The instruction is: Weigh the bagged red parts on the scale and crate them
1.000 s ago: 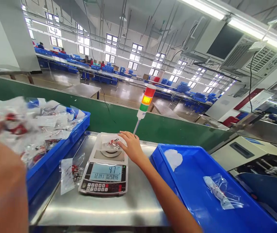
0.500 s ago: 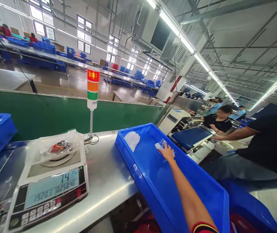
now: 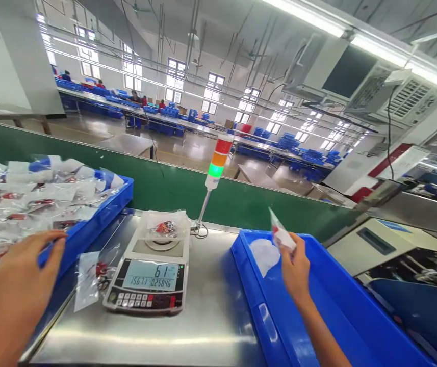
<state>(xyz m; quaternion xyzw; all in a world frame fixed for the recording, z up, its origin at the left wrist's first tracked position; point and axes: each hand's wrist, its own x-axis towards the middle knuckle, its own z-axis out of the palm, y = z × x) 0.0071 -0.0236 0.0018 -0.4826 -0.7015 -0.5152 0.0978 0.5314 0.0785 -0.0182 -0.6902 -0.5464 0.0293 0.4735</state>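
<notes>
Right hand (image 3: pixel 297 270) closed in a pinch on a clear plastic bag (image 3: pixel 282 237) with red contents. The bag stands upright above the left end of the right blue plastic tray (image 3: pixel 327 311), not touching it. Left hand (image 3: pixel 21 285) open, fingers loosely curved, at the rim of the left blue plastic tray (image 3: pixel 103 209); nothing visible in it. That tray carries a heap of similar bags (image 3: pixel 30 199).

A digital bench scale (image 3: pixel 145 300) on the steel surface (image 3: pixel 210 334) reads 61. A second bag (image 3: pixel 164 227) sits on its pan, its film spreading past the pan edge. A third bag (image 3: pixel 96 278) lies flat just beside the scale, on the left.

Risks, as judged: film touching the scale housing could falsify the reading. The third bag could do the same if nudged against the scale. The narrow pinch on slick film could let the held bag slip. Bags crowding the left rim could slide onto the surface.
</notes>
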